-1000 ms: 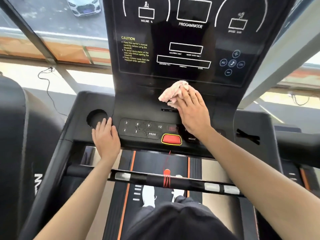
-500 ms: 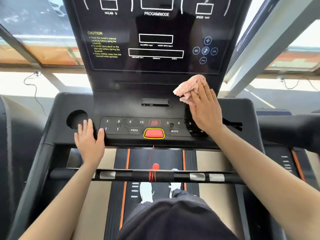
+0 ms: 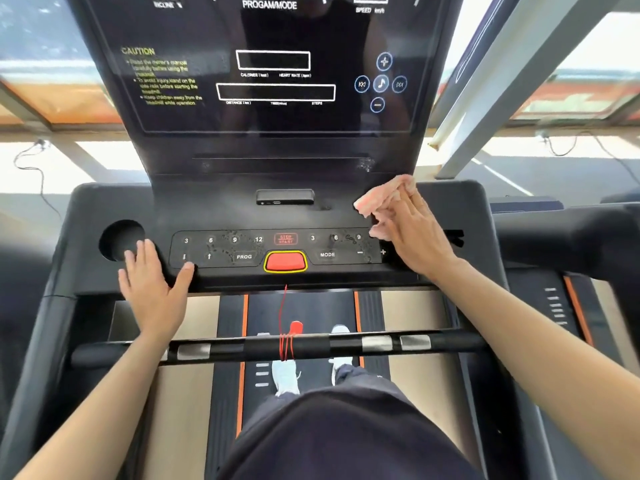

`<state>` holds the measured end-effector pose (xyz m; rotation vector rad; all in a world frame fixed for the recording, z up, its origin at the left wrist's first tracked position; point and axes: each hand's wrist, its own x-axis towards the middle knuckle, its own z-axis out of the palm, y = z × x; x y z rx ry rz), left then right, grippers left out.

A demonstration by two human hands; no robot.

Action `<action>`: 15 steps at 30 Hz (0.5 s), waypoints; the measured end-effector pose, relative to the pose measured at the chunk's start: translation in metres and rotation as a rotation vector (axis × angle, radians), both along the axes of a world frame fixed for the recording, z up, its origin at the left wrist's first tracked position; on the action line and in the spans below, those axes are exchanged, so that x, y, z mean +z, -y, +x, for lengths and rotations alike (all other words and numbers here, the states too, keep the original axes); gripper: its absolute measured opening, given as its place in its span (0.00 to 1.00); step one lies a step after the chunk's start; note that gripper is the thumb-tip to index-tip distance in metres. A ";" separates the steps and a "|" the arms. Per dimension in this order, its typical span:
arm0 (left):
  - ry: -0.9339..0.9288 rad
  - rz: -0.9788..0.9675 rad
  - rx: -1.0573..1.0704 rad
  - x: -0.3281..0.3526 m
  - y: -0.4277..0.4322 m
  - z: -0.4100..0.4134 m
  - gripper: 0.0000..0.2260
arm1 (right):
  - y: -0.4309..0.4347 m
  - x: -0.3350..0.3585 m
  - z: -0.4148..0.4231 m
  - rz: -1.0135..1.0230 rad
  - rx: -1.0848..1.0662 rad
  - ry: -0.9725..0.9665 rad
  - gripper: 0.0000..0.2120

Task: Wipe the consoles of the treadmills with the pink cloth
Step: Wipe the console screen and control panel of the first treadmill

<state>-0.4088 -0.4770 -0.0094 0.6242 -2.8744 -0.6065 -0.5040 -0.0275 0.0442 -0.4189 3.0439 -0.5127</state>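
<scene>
Right hand [image 3: 415, 237]: fingers [image 3: 410, 207] flat, pressing cloth [image 3: 382, 195] onto console [image 3: 214, 209], right of keypad [image 3: 242, 247]; cloth mostly hidden beneath. Left hand [image 3: 152, 285] released, flat beside cup holder [image 3: 116, 237]. Screen [image 3: 277, 36] top cut off, caution text blurred.

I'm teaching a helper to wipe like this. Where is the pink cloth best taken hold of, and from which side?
Probably at the bunched wad of the pink cloth that sticks out beyond the right hand. Come from above: it lies crumpled on the console, so its raised folds offer a grip, while its near part is pinned under that hand.
</scene>
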 end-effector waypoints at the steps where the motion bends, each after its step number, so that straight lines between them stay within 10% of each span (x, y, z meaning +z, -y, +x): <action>1: 0.003 -0.007 -0.011 0.000 0.001 0.001 0.41 | 0.005 -0.002 0.002 -0.011 0.032 -0.012 0.23; 15: 0.000 -0.024 -0.031 -0.003 0.004 0.003 0.42 | 0.084 -0.020 -0.009 0.114 0.248 -0.018 0.29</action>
